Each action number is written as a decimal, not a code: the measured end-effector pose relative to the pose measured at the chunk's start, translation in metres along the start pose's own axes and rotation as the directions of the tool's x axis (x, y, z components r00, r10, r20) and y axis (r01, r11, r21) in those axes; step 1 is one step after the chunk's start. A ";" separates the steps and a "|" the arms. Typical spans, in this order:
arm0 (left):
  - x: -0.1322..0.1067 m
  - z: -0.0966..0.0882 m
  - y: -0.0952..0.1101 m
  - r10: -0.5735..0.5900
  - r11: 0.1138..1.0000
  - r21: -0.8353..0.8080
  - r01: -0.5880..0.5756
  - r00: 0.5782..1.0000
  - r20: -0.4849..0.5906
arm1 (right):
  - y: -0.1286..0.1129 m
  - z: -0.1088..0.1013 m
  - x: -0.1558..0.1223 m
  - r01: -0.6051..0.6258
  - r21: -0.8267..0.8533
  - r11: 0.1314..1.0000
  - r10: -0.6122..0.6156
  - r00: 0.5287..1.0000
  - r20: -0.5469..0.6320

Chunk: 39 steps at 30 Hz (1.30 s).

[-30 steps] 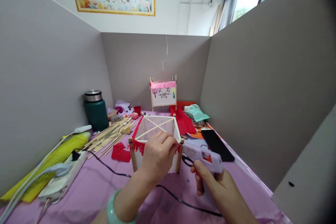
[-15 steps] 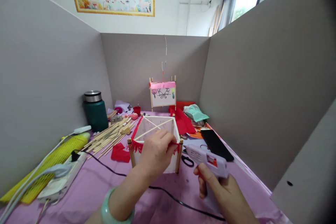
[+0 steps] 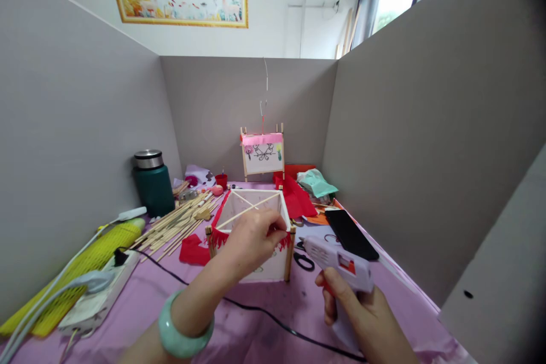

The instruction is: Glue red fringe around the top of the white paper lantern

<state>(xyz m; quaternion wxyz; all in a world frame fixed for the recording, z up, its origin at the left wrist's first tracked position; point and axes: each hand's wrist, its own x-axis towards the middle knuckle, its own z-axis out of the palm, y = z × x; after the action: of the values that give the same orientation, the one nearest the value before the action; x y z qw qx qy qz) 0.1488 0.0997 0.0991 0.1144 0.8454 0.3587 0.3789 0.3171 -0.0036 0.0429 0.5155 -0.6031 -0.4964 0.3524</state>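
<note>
My left hand [image 3: 256, 237], a green bangle [image 3: 182, 327] round its wrist, reaches over the near rim of a box-shaped lantern frame [image 3: 273, 266]. Its fingers are pinched at the near right of the rim, on the red fringe [image 3: 219, 237] that hangs there; the fingertips are partly hidden. White panels fill the frame between wooden corner posts, and two thin sticks [image 3: 255, 206] cross over its open top. My right hand [image 3: 352, 307] grips a pale purple glue gun [image 3: 339, 259] by its handle. The gun's nozzle points left toward the frame's near right post, apart from it.
Black scissors [image 3: 304, 262] and a black phone [image 3: 352, 234] lie on the right. At left are thin wooden sticks [image 3: 179, 222], red cloth [image 3: 194, 250], a green bottle [image 3: 153, 185] and a power strip [image 3: 100, 290]. A black cable [image 3: 264, 310] crosses the front. Behind hangs a smaller lantern [image 3: 263, 153].
My left hand has shifted slightly, its wrist and bangle moving up and left, while its fingers stay at the rim. The right hand and glue gun are almost still.
</note>
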 end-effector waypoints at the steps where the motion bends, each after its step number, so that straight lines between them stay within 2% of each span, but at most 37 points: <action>1: 0.001 -0.001 0.000 -0.008 1.000 0.000 0.008 1.000 0.013 | 0.000 0.000 0.000 0.003 0.003 1.000 -0.003 1.000 -0.002; 8: 0.009 -0.007 0.000 -0.100 0.995 -0.005 0.101 0.984 0.150 | 0.002 -0.004 -0.001 0.006 -0.035 0.999 -0.005 0.999 0.031; 12: 0.012 -0.009 -0.001 -0.111 0.993 -0.021 0.118 0.971 0.210 | 0.002 -0.005 -0.002 0.002 -0.049 0.999 0.001 0.998 0.057; 18: 0.019 -0.015 0.002 -0.142 0.989 -0.005 0.151 0.942 0.304 | 0.002 0.000 -0.002 -0.022 0.037 0.999 0.022 1.000 -0.009; 24: 0.022 -0.019 0.005 -0.119 0.992 0.008 0.123 0.937 0.328 | 0.003 0.001 -0.001 -0.006 0.028 1.000 0.006 1.000 -0.008; 33: 0.029 -0.014 -0.007 -0.070 0.998 0.029 0.064 0.945 0.318 | 0.009 -0.005 0.000 -0.010 -0.016 1.000 0.010 0.999 0.053; 39: 0.028 -0.016 0.000 -0.092 0.996 0.019 0.091 0.938 0.335 | 0.010 -0.005 0.001 -0.040 -0.053 0.998 0.043 0.997 0.058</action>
<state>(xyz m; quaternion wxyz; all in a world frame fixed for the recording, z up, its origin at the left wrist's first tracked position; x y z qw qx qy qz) 0.1498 0.1177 0.1257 0.1898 0.8801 0.3735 0.2233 0.3239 -0.0040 0.0340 0.4774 -0.6157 -0.5077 0.3676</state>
